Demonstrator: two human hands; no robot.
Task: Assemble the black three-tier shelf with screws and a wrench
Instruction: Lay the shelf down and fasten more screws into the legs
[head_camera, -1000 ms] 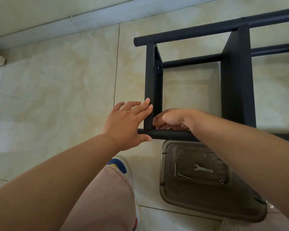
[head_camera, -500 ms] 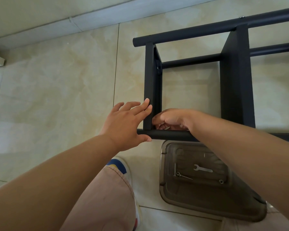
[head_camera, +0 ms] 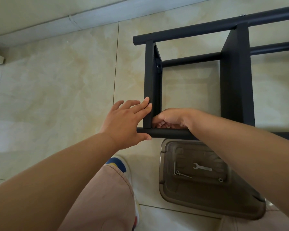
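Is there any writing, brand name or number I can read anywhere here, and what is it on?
None can be read.
The black shelf frame shows no lettering.
The wrench and screws in the clear plastic tray show no legible marks; the tray's moulded relief is too blurred to read.
The shoe shows only colour patches.

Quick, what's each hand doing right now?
Left hand: open, straight fingers pressing the black shelf frame.
Right hand: fingers curled at the frame's corner joint; what they hold cannot be told.
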